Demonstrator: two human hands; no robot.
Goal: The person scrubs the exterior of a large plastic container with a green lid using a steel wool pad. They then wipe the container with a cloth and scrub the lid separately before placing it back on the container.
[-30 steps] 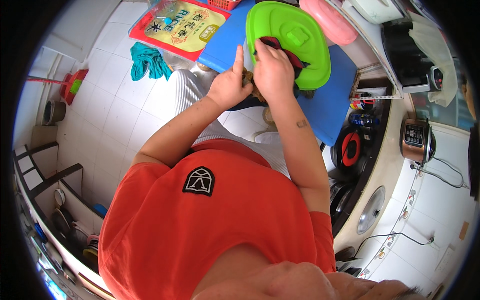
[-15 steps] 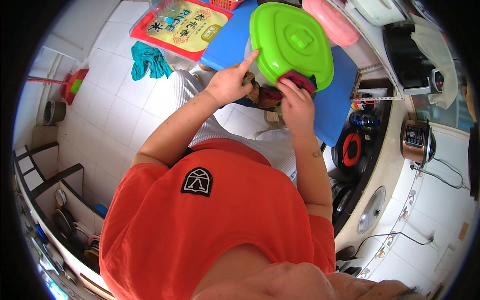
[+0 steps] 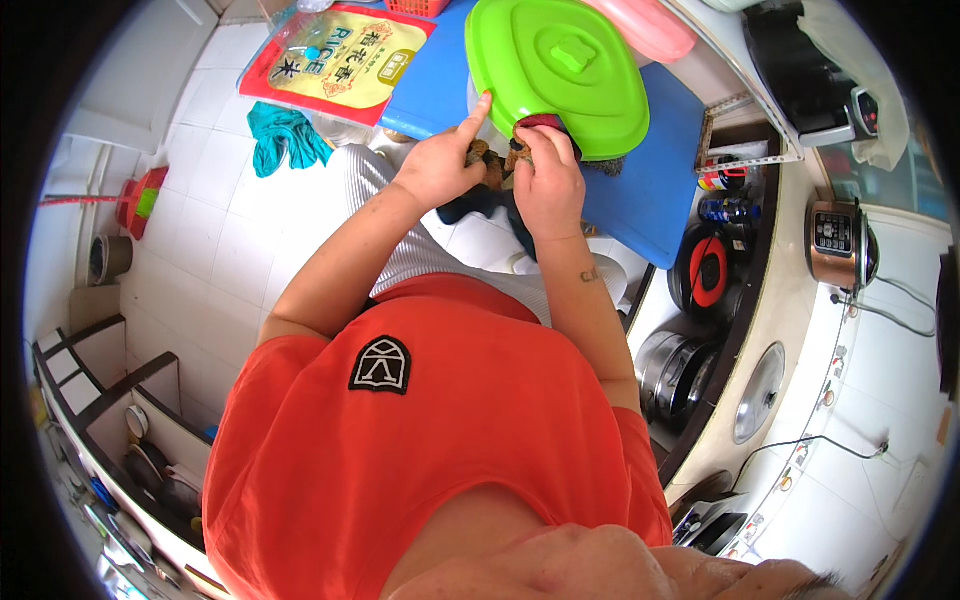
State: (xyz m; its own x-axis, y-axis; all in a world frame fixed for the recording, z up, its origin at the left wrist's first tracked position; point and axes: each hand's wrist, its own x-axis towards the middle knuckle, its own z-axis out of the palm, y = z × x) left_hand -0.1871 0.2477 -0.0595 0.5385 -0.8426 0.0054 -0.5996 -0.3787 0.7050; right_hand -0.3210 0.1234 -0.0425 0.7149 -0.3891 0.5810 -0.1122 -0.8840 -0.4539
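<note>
A large lidded container stands on the blue tabletop, its bright green lid covering most of it. My left hand lies at the container's near left side, the index finger stretched along the lid's edge. Its other fingers curl beside brown patterned fabric, and what they hold is hidden. My right hand pinches a dark red and brown cloth against the lid's near edge. Dark fabric hangs below, between both hands.
The blue table also bears a red and yellow rice bag, with a pink container behind. Teal cloth hangs at the left. Pans and pots fill the shelf at right, below a counter with a rice cooker.
My right hand and the cloth have moved left along the lid's near edge, closer to my left hand. The whole view has shifted slightly. My left index finger stays on the lid's edge.
</note>
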